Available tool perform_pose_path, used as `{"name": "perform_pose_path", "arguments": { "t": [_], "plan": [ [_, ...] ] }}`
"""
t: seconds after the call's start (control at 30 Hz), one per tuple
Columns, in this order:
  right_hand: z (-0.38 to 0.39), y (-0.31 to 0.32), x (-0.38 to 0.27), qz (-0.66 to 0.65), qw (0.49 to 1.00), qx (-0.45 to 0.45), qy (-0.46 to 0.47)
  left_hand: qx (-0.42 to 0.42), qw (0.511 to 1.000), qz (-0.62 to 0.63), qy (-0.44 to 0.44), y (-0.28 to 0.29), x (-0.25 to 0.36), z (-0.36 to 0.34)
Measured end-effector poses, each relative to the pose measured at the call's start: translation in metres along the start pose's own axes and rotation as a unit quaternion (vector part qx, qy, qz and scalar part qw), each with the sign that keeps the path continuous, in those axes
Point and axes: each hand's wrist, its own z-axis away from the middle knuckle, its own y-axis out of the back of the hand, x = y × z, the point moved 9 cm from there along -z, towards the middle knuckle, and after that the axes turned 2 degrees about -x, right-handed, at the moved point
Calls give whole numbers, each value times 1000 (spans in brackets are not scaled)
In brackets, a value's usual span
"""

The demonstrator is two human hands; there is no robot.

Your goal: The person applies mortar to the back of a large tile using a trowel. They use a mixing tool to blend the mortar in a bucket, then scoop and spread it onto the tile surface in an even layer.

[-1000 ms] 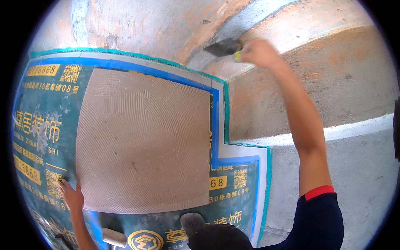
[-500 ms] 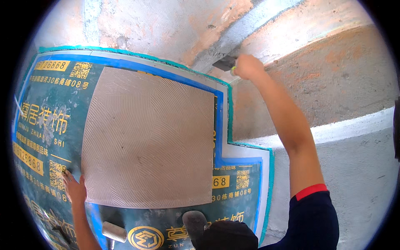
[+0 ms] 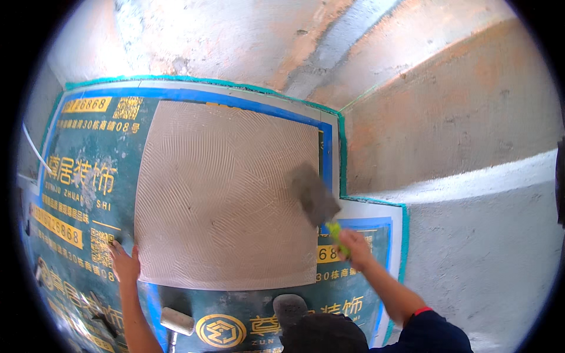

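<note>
A large square tile [image 3: 229, 194] lies in front of me, its upper face covered in light brown adhesive combed into ridges. My right hand [image 3: 356, 249] grips the lime-green handle of a wide-bladed putty knife [image 3: 318, 199]. That grey blade hangs over the tile's right edge, blurred by motion; whether it touches the adhesive I cannot tell. At the tile's lower left corner, my left hand [image 3: 126, 263] has its fingers spread, thumb by the tile's edge and fingertips on the green printed floor sheet [image 3: 82, 220].
A pale roller [image 3: 177, 321] rests below the tile, and my shoe [image 3: 290, 309] is beside its near edge. Blue tape [image 3: 328, 153] borders the sheet. Bare plaster walls [image 3: 447, 117] rise behind and to the right. A white cord [image 3: 35, 148] hangs at far left.
My right hand has swung down from the back wall toward me, bringing the putty knife over the tile's right side. My left hand stays by the tile's corner. The view has shifted slightly.
</note>
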Motion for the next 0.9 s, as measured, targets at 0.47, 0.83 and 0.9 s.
{"name": "perform_pose_path", "arguments": {
  "t": [0.47, 0.83, 0.9],
  "plan": [
    [-165, 6, -115, -105, 989, 63, 79, -76, 995, 70, 11, 9, -2, 6],
    [-206, -247, -175, 168, 957, -84, 222, -69, 995, 75, -6, 12, 29, 7],
    [-138, -312, -180, 206, 911, -93, 344, -66, 994, 88, -9, 7, 14, -2]
  ]
}}
